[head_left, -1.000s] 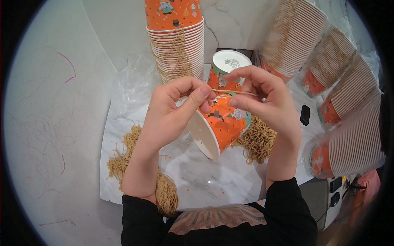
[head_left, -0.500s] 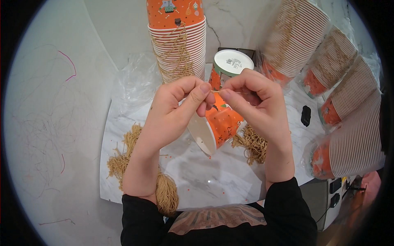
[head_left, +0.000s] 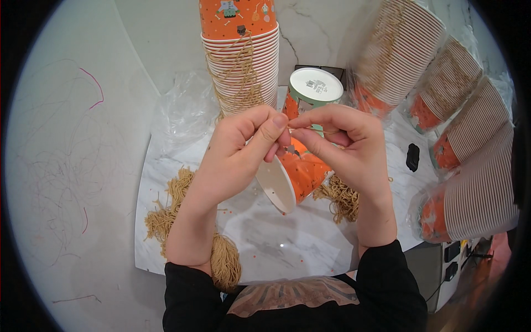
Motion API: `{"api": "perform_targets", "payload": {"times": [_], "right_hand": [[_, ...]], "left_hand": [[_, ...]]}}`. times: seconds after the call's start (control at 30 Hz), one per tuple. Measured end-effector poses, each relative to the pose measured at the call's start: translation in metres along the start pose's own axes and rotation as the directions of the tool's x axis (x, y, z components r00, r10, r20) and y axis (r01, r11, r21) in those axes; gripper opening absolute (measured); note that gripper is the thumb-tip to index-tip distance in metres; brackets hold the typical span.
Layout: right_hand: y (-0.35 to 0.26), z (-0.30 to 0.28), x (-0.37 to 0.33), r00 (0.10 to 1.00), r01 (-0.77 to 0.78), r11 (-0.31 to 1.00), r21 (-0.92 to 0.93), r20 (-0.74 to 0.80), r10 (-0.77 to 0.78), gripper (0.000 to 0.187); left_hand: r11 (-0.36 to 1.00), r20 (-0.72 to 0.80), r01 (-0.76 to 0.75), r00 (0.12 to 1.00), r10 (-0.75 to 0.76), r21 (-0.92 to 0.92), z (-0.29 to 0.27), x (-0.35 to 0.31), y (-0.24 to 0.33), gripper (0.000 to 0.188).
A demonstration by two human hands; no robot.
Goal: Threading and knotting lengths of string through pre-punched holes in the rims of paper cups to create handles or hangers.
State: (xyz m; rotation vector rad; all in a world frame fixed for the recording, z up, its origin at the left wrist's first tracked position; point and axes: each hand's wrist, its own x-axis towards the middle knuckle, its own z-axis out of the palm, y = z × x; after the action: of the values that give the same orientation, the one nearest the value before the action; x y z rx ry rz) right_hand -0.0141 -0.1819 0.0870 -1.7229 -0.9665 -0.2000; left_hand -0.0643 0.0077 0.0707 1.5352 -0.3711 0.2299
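Thumb and fingertips of my left hand (head_left: 235, 152) pinch together on a thin tan string (head_left: 326, 131). Close beside it, fingertips of my right hand (head_left: 351, 146) are closed on the same string, which runs back under that hand. Just below both hands an orange printed paper bucket (head_left: 310, 177) lies tilted, its white opening toward the lower left. Whether the string passes through its wall is hidden by my fingers. Bundles of tan string (head_left: 225, 263) lie by my left forearm, and a looser heap of string (head_left: 344, 202) lies inside my right forearm.
A tall stack of upside-down orange buckets (head_left: 246, 66) stands behind my left hand, with strings draped over it. Behind my right hand is a bucket with a white base (head_left: 315, 84). Bagged bucket stacks (head_left: 475, 185) line the right side. A small black object (head_left: 412, 157) lies near them.
The fingertips of my right hand have shifted slightly, its index finger straighter and thumb a little lower. The tilted bucket has turned slightly and moved a little right and down. My left hand keeps its pinch.
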Motion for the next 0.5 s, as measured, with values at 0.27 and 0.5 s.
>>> {"api": "perform_targets", "payload": {"times": [0.27,0.5], "right_hand": [[0.009,0.003,0.004,0.991,0.131,0.991,0.015,-0.035,-0.130,0.009],[0.014,0.008,0.005,0.995,0.100,0.991,0.092,-0.024,-0.098,0.008]], "left_hand": [[0.999,0.017,0.033,0.999,-0.034,0.036,0.002,-0.003,0.003,0.029],[1.000,0.010,-0.011,1.000,0.011,-0.017,0.005,-0.001,-0.005,0.028]]}}
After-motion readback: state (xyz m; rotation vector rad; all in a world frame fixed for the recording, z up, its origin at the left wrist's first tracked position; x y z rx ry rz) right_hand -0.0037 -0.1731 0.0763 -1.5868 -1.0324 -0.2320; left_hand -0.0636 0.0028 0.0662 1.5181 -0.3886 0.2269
